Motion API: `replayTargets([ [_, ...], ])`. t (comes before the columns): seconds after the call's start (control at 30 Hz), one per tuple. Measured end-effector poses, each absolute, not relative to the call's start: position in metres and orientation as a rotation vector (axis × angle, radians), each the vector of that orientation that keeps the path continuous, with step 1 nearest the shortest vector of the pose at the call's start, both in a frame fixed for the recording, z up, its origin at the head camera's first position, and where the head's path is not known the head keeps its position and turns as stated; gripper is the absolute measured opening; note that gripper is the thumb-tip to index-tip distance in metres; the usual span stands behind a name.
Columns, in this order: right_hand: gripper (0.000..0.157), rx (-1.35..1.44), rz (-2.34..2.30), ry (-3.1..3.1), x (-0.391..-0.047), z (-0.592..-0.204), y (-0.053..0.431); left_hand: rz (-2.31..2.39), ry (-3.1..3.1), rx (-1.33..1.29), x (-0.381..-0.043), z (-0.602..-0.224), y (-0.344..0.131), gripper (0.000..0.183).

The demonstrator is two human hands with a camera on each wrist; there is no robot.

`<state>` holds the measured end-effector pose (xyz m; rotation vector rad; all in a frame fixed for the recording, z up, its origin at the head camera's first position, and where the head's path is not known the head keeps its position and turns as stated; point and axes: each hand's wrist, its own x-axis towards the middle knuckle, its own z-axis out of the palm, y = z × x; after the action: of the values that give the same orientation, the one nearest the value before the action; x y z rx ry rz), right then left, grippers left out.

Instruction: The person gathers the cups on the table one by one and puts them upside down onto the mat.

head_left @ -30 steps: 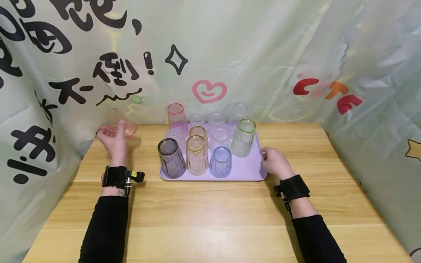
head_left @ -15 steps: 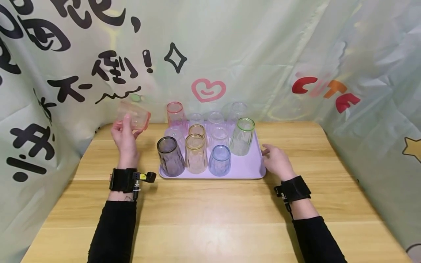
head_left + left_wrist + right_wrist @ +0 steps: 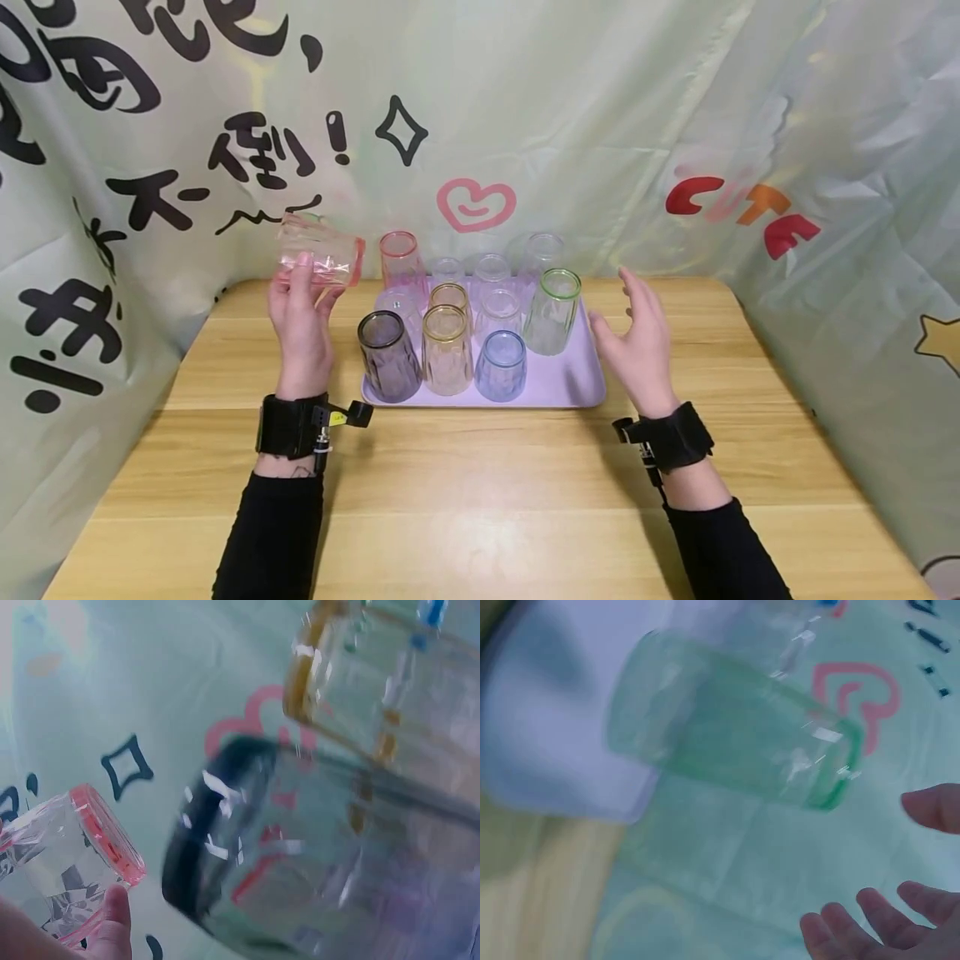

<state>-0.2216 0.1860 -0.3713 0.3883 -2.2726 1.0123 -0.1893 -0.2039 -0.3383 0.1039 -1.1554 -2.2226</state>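
Observation:
In the head view my left hand (image 3: 302, 342) grips a clear pink glass (image 3: 318, 250) in the air at the table's back left. The glass lies tilted nearly on its side, its thick pink end toward the right. In the left wrist view a finger (image 3: 114, 915) presses against that glass. My right hand (image 3: 639, 354) is raised just right of the lilac tray (image 3: 558, 385), thumb and fingers spread and holding nothing. Nearest to it on the tray stands a green glass (image 3: 552, 317), large in the right wrist view.
Several other glasses crowd the tray, among them a dark grey one (image 3: 390, 358), an amber one (image 3: 447, 354), a blue one (image 3: 501, 368) and a tall pink one (image 3: 402, 267). Behind the wooden table (image 3: 480, 492) hangs a printed cloth (image 3: 592, 125).
My left hand has lifted the pink glass from the table's back left corner and moved it right, toward the tray. The right hand has left the tray's right edge, risen and spread its fingers.

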Motion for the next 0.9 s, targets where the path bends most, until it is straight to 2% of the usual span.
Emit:
replayTargets([
  [0.2,0.073,0.577,1.032,-2.207,-0.216,-0.353,0.159,-2.231,-1.142,-0.003,-0.177,-0.328,-0.185,0.039],
  [0.33,0.077,0.698,1.072,-2.169,-0.208,-0.343,0.139,-2.228,-1.171,-0.074,-0.170,-0.323,-0.170,0.043],
  [0.67,0.078,0.998,1.187,-1.995,-0.175,-0.310,0.096,-2.362,-1.237,-0.256,-0.158,-0.319,-0.130,0.041],
  [0.9,0.080,1.104,1.256,-1.936,-0.163,-0.305,0.083,-2.449,-1.346,-0.329,-0.150,-0.321,-0.108,0.046],
])
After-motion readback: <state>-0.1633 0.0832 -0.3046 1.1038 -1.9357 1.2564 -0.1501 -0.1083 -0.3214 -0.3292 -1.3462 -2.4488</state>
